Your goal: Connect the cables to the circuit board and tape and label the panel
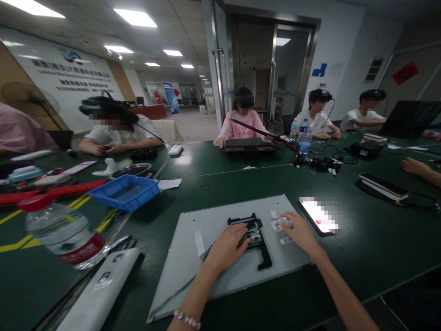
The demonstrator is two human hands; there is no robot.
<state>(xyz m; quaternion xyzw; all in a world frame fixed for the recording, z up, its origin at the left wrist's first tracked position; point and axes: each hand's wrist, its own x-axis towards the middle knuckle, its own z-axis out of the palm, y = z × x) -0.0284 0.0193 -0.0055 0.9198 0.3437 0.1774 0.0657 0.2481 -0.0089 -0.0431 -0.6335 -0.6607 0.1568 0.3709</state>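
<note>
A flat light-grey panel lies on the green table in front of me. Near its middle sits a black plastic bracket with a green circuit board inside. My left hand rests over the board and bracket, fingers stretched out, covering part of both. To the right, my right hand has its fingers drawn together above the panel's white labels. A small whitish, translucent thing shows at these fingertips; its kind is unclear. A white strip sticks to the panel's left part.
A lit phone lies right of the panel. Leftward are a blue tray, a water bottle and a white power bank-like device. Several people with headsets sit around the table; one handles a dark panel.
</note>
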